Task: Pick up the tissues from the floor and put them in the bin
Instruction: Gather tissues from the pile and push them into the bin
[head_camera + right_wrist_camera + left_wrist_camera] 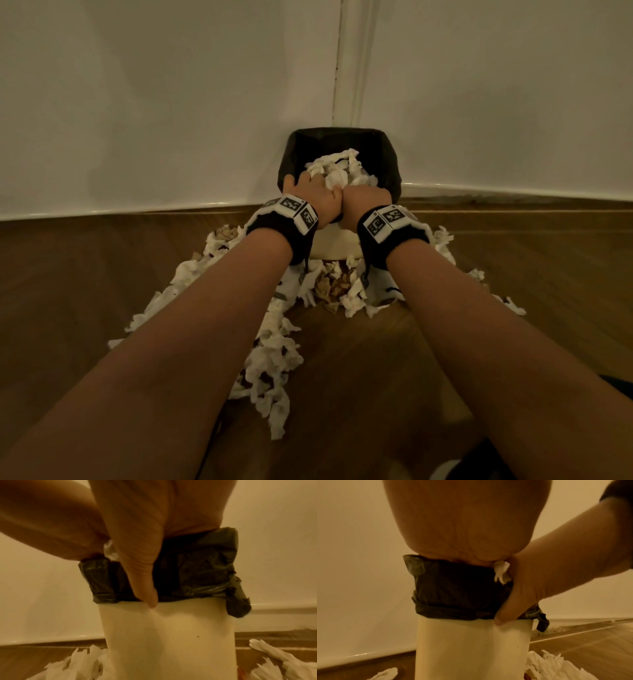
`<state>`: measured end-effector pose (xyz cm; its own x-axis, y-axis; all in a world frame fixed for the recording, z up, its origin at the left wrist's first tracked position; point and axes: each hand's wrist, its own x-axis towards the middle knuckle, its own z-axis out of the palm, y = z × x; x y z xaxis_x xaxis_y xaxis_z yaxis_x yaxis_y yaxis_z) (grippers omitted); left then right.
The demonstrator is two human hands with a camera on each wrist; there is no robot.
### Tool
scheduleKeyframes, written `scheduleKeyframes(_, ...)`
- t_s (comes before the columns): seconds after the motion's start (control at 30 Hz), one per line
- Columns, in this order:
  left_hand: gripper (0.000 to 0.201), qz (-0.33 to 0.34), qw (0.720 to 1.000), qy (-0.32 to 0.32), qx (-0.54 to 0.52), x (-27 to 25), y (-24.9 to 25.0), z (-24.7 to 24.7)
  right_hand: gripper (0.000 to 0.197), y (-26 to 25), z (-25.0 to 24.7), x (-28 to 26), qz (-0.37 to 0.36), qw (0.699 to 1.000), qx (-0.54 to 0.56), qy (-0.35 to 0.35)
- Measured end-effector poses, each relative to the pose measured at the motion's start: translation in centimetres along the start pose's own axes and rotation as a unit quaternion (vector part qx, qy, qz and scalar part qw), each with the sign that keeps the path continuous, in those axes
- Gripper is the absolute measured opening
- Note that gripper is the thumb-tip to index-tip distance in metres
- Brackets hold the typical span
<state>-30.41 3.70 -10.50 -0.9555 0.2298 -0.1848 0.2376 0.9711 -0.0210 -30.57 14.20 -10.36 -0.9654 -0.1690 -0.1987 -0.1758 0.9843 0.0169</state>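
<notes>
White bin [471, 649] with black liner [453, 588] stood in wall corner, heaped with crumpled white tissues [337, 171]. More tissues strewn on wooden floor [102, 274] around its base. Left hand [310, 193] pressed into the heap; closure cannot be told. Right hand [364, 202] at rim, thumb laid down over liner; finger closure hidden.

The fingertips of both hands are hidden among the tissues [337, 171] in the bin [387, 161], so neither grip can be told. The bin's base is cut off at the lower edge in both wrist views. Floor tissues [270, 373] are partly covered by the forearms. The wrist views are blurred.
</notes>
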Motion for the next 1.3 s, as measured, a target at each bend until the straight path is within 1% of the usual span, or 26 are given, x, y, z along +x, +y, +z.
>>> scheduleKeyframes(0.07, 0.051, -0.031, 0.999, 0.008, -0.043, 0.3, 0.1, -0.1, 0.021, -0.1, 0.3, 0.1, -0.001, 1.0, 0.008, 0.018)
scheduleKeyframes(0.1, 0.05, -0.027, 0.999, 0.004, -0.044, 0.4, 0.1, -0.1, 0.022, -0.1, 0.3, 0.2, -0.002, 1.0, 0.011, 0.014)
scheduleKeyframes(0.17, 0.046, 0.003, 1.0, 0.001, -0.023, 0.0, 0.1, 0.0, 0.024, 0.0, 0.1, 0.4, -0.007, 1.0, 0.013, -0.002)
scheduleKeyframes(0.23, 0.04, 0.031, 0.999, 0.033, -0.023, -0.4, 0.0, 0.0, 0.025, 0.1, -0.1, 0.5, -0.016, 1.0, 0.013, -0.018)
scheduleKeyframes(0.3, 0.038, 0.037, 0.992, 0.08, -0.092, -0.6, -0.4, 0.1, 0.024, 0.1, -0.1, 0.2, -0.017, 1.0, 0.006, -0.008)
scheduleKeyframes(0.37, 0.04, 0.038, 0.973, 0.146, -0.175, -1.3, -1.0, 0.3, 0.026, -0.1, 0.4, -0.4, -0.001, 0.999, 0.004, 0.047)
scheduleKeyframes(0.47, 0.037, 0.059, 0.923, 0.301, -0.231, -3.4, -2.4, 1.3, 0.041, -0.9, 2.4, -1.8, 0.032, 0.983, 0.025, 0.177)
scheduleKeyframes(0.5, 0.036, 0.062, 0.908, 0.336, -0.241, -4.2, -2.8, 1.8, 0.046, -1.2, 3.1, -2.4, 0.036, 0.977, 0.036, 0.209)
scheduleKeyframes(0.53, 0.037, 0.06, 0.898, 0.357, -0.248, -5.0, -3.2, 2.3, 0.052, -1.6, 3.7, -2.9, 0.037, 0.971, 0.05, 0.232)
scheduleKeyframes(0.6, 0.039, 0.045, 0.891, 0.365, -0.266, -6.3, -4.1, 3.6, 0.072, -2.4, 4.7, -3.9, 0.052, 0.958, 0.085, 0.269)
scheduleKeyframes(0.63, 0.04, 0.034, 0.89, 0.36, -0.277, -6.9, -4.6, 4.3, 0.08, -3.0, 5.2, -4.4, 0.06, 0.949, 0.101, 0.294)
scheduleKeyframes(0.7, 0.039, 0.008, 0.892, 0.347, -0.291, -8.0, -5.6, 5.8, 0.086, -4.4, 6.0, -5.6, 0.053, 0.927, 0.12, 0.352)
scheduleKeyframes(0.77, 0.036, -0.002, 0.896, 0.329, -0.299, -9.2, -6.5, 7.9, 0.082, -6.0, 7.3, -6.9, 0.002, 0.911, 0.133, 0.389)
scheduleKeyframes(0.83, 0.029, -0.015, 0.898, 0.303, -0.319, -10.5, -7.2, 9.7, 0.073, -7.7, 8.9, -7.9, -0.054, 0.905, 0.142, 0.396)
scheduleKeyframes(0.87, 0.025, -0.041, 0.901, 0.279, -0.33, -11.7, -8.5, 11.2, 0.067, -9.5, 10.1, -8.3, -0.08, 0.91, 0.153, 0.376)
scheduleKeyframes(0.9, 0.021, -0.051, 0.904, 0.251, -0.342, -11.9, -8.6, 11.9, 0.06, -9.7, 10.6, -8.7, -0.086, 0.919, 0.164, 0.348)
scheduleKeyframes(0.97, 0.016, -0.059, 0.92, 0.177, -0.345, -12.6, -9.1, 13.3, 0.046, -9.9, 11.5, -9.1, -0.09, 0.942, 0.188, 0.261)
scheduleKeyframes(1.0, 0.014, -0.06, 0.931, 0.137, -0.334, -12.8, -9.3, 13.8, 0.04, -9.8, 11.9, -9.0, -0.097, 0.955, 0.189, 0.207)
scheduleKeyframes(1.07, 0.013, -0.061, 0.949, 0.057, -0.303, -13.2, -9.5, 15.0, 0.035, -9.5, 13.0, -8.8, -0.115, 0.972, 0.171, 0.114)
scheduleKeyframes(1.13, 0.023, -0.065, 0.959, -0.029, -0.274, -13.5, -9.7, 16.2, 0.033, -9.4, 13.9, -8.7, -0.113, 0.975, 0.183, 0.061)
scheduleKeyframes(1.2, 0.041, -0.078, 0.964, -0.115, -0.227, -13.9, -9.4, 17.0, 0.034, -9.3, 14.7, -8.8, -0.091, 0.975, 0.199, 0.037)
scheduleKeyframes(1.23, 0.048, -0.083, 0.969, -0.141, -0.187, -14.0, -9.2, 17.3, 0.034, -9.2, 15.0, -8.8, -0.077, 0.975, 0.205, 0.027)
scheduleKeyframes(1.27, 0.051, -0.088, 0.974, -0.152, -0.145, -14.0, -9.1, 17.5, 0.034, -9.2, 15.3, -8.8, -0.065, 0.976, 0.207, 0.017)
scheduleKeyframes(1.3, 0.051, -0.093, 0.978, -0.149, -0.113, -14.1, -9.0, 17.6, 0.034, -9.3, 15.6, -8.9, -0.058, 0.976, 0.209, 0.005)
